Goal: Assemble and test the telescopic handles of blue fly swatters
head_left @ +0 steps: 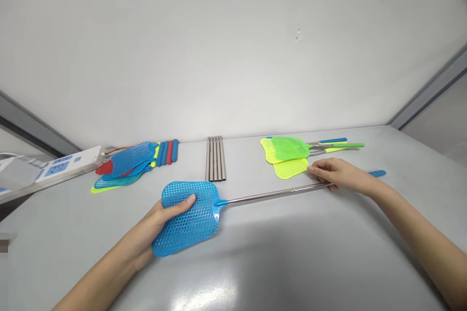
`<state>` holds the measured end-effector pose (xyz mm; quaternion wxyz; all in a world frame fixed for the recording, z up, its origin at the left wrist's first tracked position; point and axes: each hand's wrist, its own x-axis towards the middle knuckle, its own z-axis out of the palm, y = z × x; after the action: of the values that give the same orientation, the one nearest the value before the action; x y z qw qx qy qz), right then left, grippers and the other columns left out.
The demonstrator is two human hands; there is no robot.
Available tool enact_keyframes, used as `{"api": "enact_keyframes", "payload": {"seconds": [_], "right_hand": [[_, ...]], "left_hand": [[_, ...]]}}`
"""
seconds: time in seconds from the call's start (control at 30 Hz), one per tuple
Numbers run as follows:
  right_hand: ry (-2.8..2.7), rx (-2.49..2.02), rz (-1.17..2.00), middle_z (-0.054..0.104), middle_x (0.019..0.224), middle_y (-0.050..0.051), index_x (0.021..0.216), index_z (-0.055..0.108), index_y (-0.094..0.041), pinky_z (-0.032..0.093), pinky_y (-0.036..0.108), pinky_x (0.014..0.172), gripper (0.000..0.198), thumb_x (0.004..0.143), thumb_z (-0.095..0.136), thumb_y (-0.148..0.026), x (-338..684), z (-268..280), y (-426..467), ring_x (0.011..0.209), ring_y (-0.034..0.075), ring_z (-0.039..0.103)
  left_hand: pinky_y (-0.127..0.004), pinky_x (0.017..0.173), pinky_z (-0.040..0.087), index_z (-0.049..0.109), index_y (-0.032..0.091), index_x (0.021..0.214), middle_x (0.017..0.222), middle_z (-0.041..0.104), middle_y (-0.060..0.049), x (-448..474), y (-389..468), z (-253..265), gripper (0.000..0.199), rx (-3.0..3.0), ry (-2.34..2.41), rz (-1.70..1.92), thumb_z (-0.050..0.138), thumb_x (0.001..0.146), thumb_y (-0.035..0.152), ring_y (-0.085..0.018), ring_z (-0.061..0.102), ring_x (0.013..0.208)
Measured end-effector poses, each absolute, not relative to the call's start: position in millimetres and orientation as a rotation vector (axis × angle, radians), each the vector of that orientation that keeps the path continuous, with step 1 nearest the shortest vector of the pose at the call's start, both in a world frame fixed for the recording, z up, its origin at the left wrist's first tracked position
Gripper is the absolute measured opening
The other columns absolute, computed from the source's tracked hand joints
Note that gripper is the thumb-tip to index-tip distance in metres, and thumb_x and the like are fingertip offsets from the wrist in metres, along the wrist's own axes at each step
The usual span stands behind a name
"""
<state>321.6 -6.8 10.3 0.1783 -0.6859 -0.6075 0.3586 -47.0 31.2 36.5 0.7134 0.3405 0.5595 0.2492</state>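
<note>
My left hand [166, 218] grips a blue fly swatter [202, 211] by its mesh head, thumb on top and the other fingers hidden beneath. The swatter's metal rod [270, 197] runs out to the right, extended. Near its far end my right hand [337, 173] is curled over the rod, with fingertips below it and the thumb pointing left. Beyond that hand the blue handle [377, 173] sticks out. Just behind lie several assembled fly swatters [290, 148], green, yellow and blue, stacked with handles to the right.
Several metal rods [215, 158] lie side by side at the back middle. Left of them are blue and red handles [168, 152] in a row and a pile of loose swatter heads [131, 163]. A white power strip [62, 166] lies at the far left, by the wall.
</note>
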Motion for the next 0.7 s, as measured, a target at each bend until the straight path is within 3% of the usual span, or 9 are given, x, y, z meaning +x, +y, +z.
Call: {"api": "enact_keyframes", "payload": {"seconds": [0.3,0.53,0.7], "right_hand": [[-1.655,-2.117,0.742,0.05,0.056,0.0,0.057,0.042,-0.018,0.035,0.026,0.051,0.045,0.079,0.037,-0.057,338,16,-6,0.051,0.013,0.046],[-1.721,-1.8,1.148,0.047,0.061,-0.002,0.068,0.052,-0.017,0.037,0.024,0.052,0.04,0.079,0.041,-0.054,304,16,-9,0.054,0.011,0.044],[-1.964,-1.768,1.137,0.044,0.058,-0.002,0.063,0.05,-0.017,0.03,0.022,0.049,0.041,0.083,0.036,-0.05,275,22,-20,0.053,0.01,0.038]], "left_hand": [[-0.03,0.066,0.055,0.059,0.019,0.1,0.091,0.068,-0.008,-44,30,33,0.035,0.787,1.293,0.59,0.067,0.068,0.032,-0.024,0.066,0.077],[-0.033,0.074,0.053,0.06,0.018,0.098,0.094,0.067,-0.01,-47,32,34,0.038,0.752,1.233,0.536,0.07,0.065,0.033,-0.024,0.065,0.081],[-0.034,0.074,0.053,0.059,0.016,0.097,0.091,0.067,-0.009,-49,31,33,0.039,0.755,1.183,0.541,0.07,0.064,0.035,-0.025,0.065,0.081]]}}
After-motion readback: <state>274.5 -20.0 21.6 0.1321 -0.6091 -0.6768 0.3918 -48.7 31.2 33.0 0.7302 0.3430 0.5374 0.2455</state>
